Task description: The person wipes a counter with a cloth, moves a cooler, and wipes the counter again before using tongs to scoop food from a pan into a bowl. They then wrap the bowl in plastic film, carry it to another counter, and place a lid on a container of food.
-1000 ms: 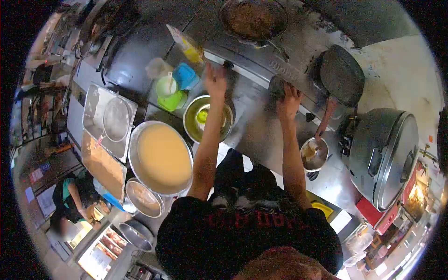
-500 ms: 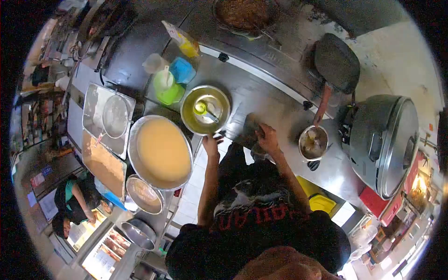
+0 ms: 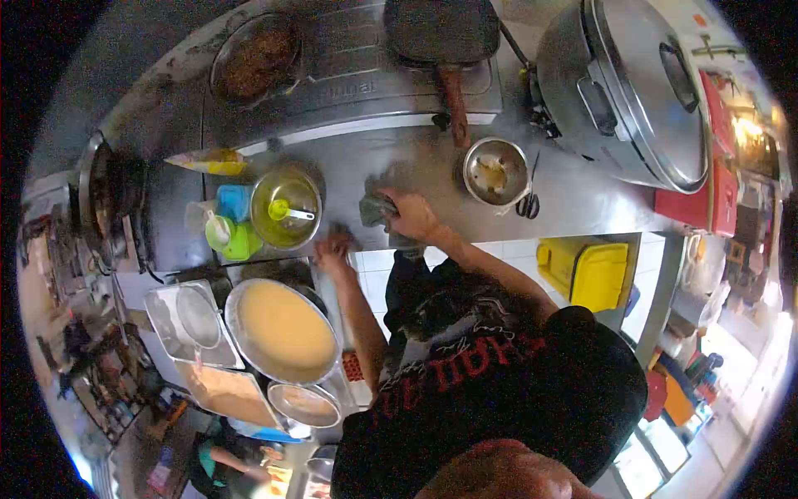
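My right hand [image 3: 412,216] is closed on a dark, crumpled cloth [image 3: 378,208], which rests on the steel counter [image 3: 432,170]. My left hand [image 3: 335,249] is at the counter's front edge, just right of a metal bowl [image 3: 285,241]; motion smears its fingers. A lime-green scoop [image 3: 280,208] with a pale handle lies inside that bowl. Right of the cloth stands a smaller steel bowl [image 3: 496,171] with brownish residue in it. Black-handled scissors [image 3: 528,205] lie beside it.
Green [image 3: 242,241] and blue [image 3: 233,202] containers stand left of the bowl. A large basin [image 3: 283,333] of pale orange liquid is at lower left. Behind are a stove with a square pan [image 3: 440,33] and a big lidded pot [image 3: 623,91]. A co-worker [image 3: 216,461] is at lower left.
The view has turned, shifting the counter items leftward. My right hand and the cloth now show on the counter, farther from my body. My left hand is slightly apart from the metal bowl.
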Tool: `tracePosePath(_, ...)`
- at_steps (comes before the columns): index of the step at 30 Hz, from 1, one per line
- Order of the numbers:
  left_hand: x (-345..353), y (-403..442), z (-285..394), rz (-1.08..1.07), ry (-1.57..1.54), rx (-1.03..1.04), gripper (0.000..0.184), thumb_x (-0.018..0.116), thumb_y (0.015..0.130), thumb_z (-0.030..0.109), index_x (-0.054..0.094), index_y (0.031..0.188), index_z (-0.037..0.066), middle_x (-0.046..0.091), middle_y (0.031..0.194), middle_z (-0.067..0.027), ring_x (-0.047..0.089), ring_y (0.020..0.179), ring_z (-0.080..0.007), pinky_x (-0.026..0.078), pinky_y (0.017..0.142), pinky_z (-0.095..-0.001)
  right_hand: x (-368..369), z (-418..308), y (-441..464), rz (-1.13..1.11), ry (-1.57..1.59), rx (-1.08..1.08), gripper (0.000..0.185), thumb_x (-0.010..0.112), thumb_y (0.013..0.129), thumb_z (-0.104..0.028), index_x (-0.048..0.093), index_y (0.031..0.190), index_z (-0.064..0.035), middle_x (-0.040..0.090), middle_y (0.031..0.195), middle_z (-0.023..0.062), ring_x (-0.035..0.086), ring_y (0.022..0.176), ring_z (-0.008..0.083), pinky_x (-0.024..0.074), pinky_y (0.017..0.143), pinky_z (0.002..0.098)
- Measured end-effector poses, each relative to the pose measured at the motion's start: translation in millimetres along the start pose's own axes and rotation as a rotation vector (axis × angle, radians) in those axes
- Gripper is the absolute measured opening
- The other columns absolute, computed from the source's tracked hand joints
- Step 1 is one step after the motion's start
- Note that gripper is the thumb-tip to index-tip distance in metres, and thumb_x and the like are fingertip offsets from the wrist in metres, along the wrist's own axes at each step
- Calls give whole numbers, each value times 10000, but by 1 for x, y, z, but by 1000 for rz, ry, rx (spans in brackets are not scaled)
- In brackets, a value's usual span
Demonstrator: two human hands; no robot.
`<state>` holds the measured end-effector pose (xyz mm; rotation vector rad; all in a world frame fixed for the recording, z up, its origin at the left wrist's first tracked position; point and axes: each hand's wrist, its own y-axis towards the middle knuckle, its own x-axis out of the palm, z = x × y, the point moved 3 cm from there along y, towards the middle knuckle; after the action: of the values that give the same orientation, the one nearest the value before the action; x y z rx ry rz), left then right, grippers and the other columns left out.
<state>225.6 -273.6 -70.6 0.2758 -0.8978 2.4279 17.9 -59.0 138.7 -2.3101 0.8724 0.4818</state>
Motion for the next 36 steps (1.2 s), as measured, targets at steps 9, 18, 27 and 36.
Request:
tracePosePath(9, 61, -139, 23, 238, 428, 54, 598, 554, 958, 236, 244, 1443, 74, 579, 1271, -150, 624, 995, -287, 499, 795, -369, 124, 5, 28, 150, -423, -460, 654, 626, 840, -289, 413, 1436, -122, 327, 1511, 163, 272, 1416, 383, 228, 1161, 490)
tracePosePath(18, 15, -139, -16, 292, 569, 29, 515, 614, 907, 237, 484, 1348, 5, 623, 1148, -126, 567, 1067, -223, 412, 960, -384, 115, 98, -45, -238, -325, -870, 471, 620, 794, -139, 602, 1265, -140, 464, 1461, 43, 334, 1413, 246, 241, 1190, 412)
tracePosePath(27, 164, -187, 59, -189, 436, -16, 401, 649, 940, 263, 571, 1235, 1, 622, 1178, -104, 567, 1053, -175, 452, 897, -310, 15, 41, -72, -193, 257, -275, 444, 593, 960, -238, 505, 1371, -97, 567, 1347, 143, 584, 1183, 245, 442, 1028, 353)
tracePosePath(36, 195, -251, 185, -171, 565, 460, 290, 640, 805, 54, 592, 1078, -29, 626, 986, -70, 557, 904, -147, 448, 816, -290, -79, -70, -65, -59, 295, -647, 738, 817, 740, -216, 483, 1396, -167, 434, 1467, 170, 384, 1368, 366, 365, 1084, 503)
